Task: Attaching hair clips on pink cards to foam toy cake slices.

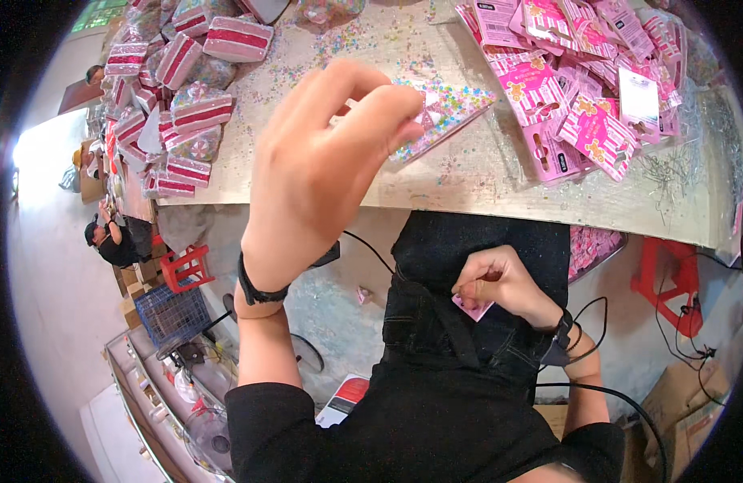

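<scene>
My left hand (319, 149), blurred by motion, is raised over the table with its fingers curled into a pinch. Whatever the fingertips may hold is hidden. Partly behind them, a wedge-shaped toy cake slice (456, 109) lies on the table, its top covered in pastel sprinkles. I cannot tell whether the hand touches it. Down over my lap, my right hand (504, 282) pinches a small pink card tag (474, 309) between thumb and fingers, which cover part of it.
Pink-and-white toy cake slices (198, 113) are heaped at the table's left. Pink printed card tags (581, 88) pile up at the right. Loose sprinkles (307, 40) dot the tabletop (371, 193). Red stools (668, 282) stand below, and a person (113, 237) is far left.
</scene>
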A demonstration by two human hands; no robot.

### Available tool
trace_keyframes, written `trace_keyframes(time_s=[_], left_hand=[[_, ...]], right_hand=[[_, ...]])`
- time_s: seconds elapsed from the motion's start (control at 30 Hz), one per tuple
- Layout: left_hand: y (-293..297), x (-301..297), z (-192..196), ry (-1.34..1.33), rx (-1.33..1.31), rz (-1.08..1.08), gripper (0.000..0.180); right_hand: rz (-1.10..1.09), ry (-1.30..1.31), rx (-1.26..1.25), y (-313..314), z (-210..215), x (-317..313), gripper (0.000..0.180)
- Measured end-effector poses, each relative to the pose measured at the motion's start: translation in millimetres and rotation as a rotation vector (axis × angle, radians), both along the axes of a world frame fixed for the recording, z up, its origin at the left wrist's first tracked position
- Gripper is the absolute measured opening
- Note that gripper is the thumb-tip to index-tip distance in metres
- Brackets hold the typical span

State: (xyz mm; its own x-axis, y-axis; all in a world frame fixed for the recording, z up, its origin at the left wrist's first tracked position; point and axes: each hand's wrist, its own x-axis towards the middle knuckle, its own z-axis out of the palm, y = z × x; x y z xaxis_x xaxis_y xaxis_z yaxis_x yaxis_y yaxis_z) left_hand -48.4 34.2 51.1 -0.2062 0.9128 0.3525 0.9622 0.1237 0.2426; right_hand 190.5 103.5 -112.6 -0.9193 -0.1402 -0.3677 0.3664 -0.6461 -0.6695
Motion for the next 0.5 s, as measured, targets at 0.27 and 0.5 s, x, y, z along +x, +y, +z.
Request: trace_keyframes(time_s=[0.27,0.5], left_hand=[[14.3,-9.5,18.5,-0.016,-0.157,-0.048,0.024],[26.4,-24.2,17.4,-0.099,-0.216,-0.074,0.023]], right_hand=[[0.06,0.014,-0.104,15.0,-12.2,-5.7,0.007],[0.057,0.02,-0.117,17.7,-7.5,-5.2,0.006]])
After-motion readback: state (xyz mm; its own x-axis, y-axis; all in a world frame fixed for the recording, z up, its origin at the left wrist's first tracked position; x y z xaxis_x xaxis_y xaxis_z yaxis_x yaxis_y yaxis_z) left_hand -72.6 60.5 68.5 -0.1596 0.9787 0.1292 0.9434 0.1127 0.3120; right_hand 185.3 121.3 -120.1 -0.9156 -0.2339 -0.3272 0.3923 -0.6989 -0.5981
